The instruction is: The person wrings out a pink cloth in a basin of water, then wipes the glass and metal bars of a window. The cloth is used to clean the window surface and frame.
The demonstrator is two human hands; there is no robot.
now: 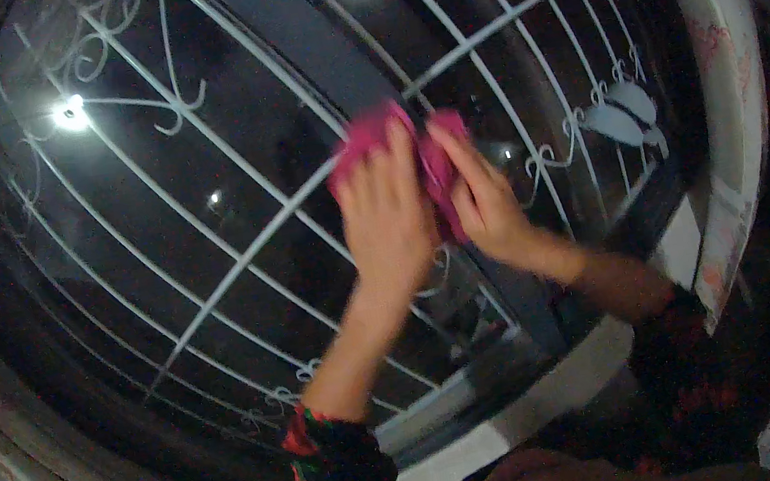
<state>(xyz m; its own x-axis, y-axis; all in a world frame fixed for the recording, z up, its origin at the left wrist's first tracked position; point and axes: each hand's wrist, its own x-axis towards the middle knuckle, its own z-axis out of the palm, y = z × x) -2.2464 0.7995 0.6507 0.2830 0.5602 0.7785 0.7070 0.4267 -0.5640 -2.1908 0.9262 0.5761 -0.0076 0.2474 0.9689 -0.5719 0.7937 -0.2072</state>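
A bright pink cloth lies bunched under both of my hands, against the dark frame between two window panes. My left hand presses flat on its left part, fingers pointing up, over the glass side with white bars. My right hand is on the cloth's right part, its index finger stretched along the edge. A dark gap separates the two parts of the cloth; whether they are one piece I cannot tell. Both hands are slightly blurred.
A white metal grille with curled ornaments spans the window. Bright lights show in or through the dark glass. A pale sill runs below, and a worn, stained window surround stands at the right. A pale blue-grey object is at the grille's right.
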